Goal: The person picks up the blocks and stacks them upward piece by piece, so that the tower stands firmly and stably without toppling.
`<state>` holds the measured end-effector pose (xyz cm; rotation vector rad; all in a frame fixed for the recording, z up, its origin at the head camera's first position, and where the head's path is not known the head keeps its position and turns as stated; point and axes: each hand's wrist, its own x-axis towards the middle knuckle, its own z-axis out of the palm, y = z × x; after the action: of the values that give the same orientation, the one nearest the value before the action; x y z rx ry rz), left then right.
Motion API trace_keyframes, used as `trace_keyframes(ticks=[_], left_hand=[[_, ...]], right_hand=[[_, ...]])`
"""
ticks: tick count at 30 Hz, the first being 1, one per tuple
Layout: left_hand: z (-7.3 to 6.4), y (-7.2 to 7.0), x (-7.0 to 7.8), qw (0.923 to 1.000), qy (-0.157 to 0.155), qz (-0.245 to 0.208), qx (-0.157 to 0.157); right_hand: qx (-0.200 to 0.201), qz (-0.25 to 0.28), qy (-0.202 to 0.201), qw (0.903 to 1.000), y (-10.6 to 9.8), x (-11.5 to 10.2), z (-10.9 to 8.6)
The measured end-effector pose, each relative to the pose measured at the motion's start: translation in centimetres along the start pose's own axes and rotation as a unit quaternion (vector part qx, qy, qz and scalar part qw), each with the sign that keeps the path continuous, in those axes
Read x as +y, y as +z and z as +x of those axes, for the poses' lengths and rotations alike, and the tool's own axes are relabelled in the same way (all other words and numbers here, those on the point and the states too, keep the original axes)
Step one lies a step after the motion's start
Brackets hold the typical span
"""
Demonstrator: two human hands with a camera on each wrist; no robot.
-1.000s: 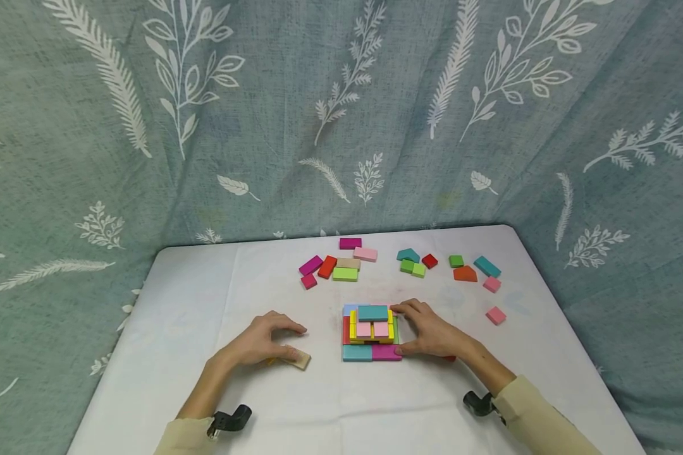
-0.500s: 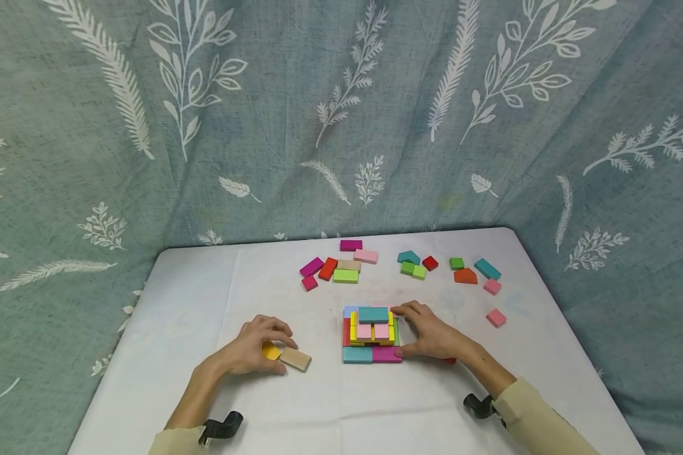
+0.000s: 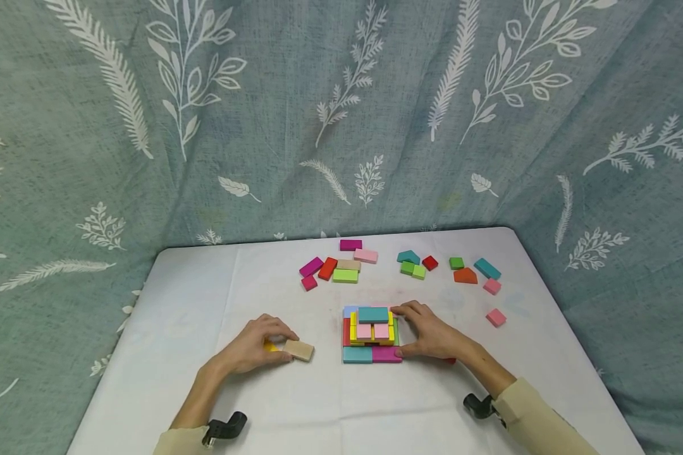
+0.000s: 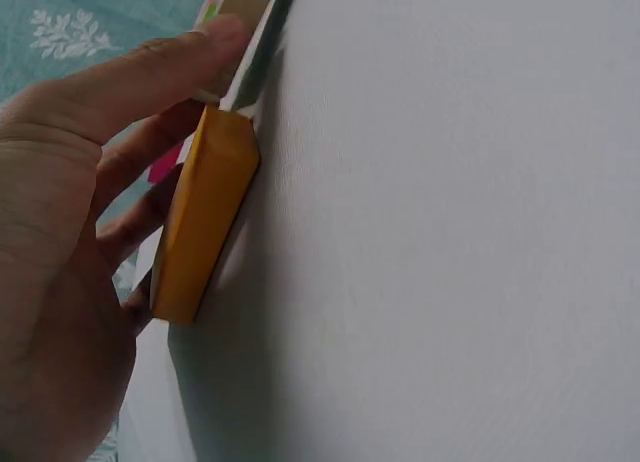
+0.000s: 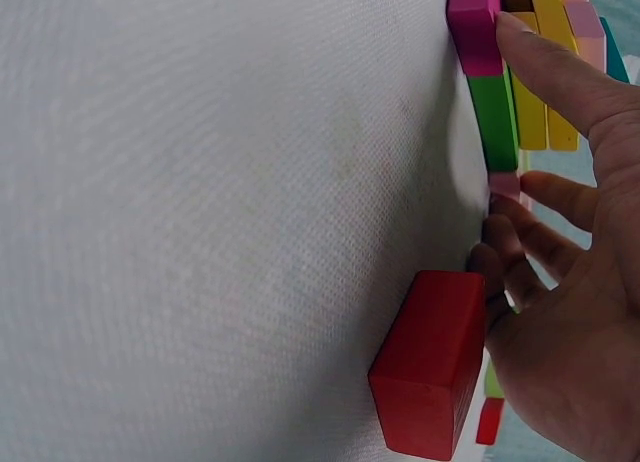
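A beige rectangular wooden block (image 3: 298,351) is pinched between thumb and forefinger of my left hand (image 3: 253,344), left of a stack of coloured blocks. Just behind it, under the palm, lies a yellow-orange block (image 4: 205,217) with angled corners, partly hidden in the head view. My right hand (image 3: 435,332) rests against the stack's right side. Its thumb touches the magenta block (image 5: 475,27) at the front corner, and the forefinger reaches the pink block (image 5: 505,185) at the back. Yellow blocks (image 5: 528,97) rise above this base, topped by a teal block (image 3: 372,315).
A red block (image 5: 430,362) stands by the right palm, mostly covered in the head view. Loose blocks lie along the back, among them a lime block (image 3: 345,276), an orange block (image 3: 465,275) and a pink block (image 3: 496,317). A patterned curtain (image 3: 273,126) hangs behind the table.
My left hand drew back left, uncovering the yellow-orange block, then came slightly right again and took the beige block, which has shifted a little back and right. The right hand stays put.
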<state>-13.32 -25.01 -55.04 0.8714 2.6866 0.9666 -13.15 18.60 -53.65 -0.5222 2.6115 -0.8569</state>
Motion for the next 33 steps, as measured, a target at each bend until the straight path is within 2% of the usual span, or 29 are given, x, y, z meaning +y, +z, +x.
trace_keyframes(ticks=[3, 7, 13, 16, 19, 21, 28, 33], left_hand=[[0.6, 0.2, 0.6, 0.9996, 0.017, -0.017, 0.013], [1.7, 0.7, 2.2, 0.9975, 0.040, -0.046, 0.036], [3.7, 2.5, 5.0, 0.9891, 0.074, -0.077, 0.101], [4.6, 3.5, 6.1, 0.9835, 0.099, -0.080, 0.129], [5.4, 4.4, 7.1, 0.9813, 0.115, -0.066, 0.139], [5.8, 5.0, 7.6, 0.9817, 0.116, -0.051, 0.142], [6.8, 6.2, 9.0, 0.9866, 0.089, -0.019, 0.135], [7.3, 6.6, 9.5, 0.9832, 0.098, -0.002, 0.154]], right_hand=[[0.000, 0.000, 0.000, 1.0000, 0.0, 0.0, 0.0], [0.000, -0.002, -0.001, 1.0000, 0.0, 0.0, 0.0], [0.000, -0.001, -0.005, 1.0000, 0.0, 0.1, 0.1], [-0.001, 0.001, -0.006, 1.0000, 0.0, 0.2, 0.1], [-0.001, 0.001, -0.005, 1.0000, 0.1, 0.3, 0.1], [0.000, -0.001, -0.003, 1.0000, 0.2, 0.3, 0.1], [0.000, -0.005, -0.005, 1.0000, 0.2, 0.3, 0.1], [-0.001, -0.004, -0.004, 1.0000, 0.1, 0.3, 0.1]])
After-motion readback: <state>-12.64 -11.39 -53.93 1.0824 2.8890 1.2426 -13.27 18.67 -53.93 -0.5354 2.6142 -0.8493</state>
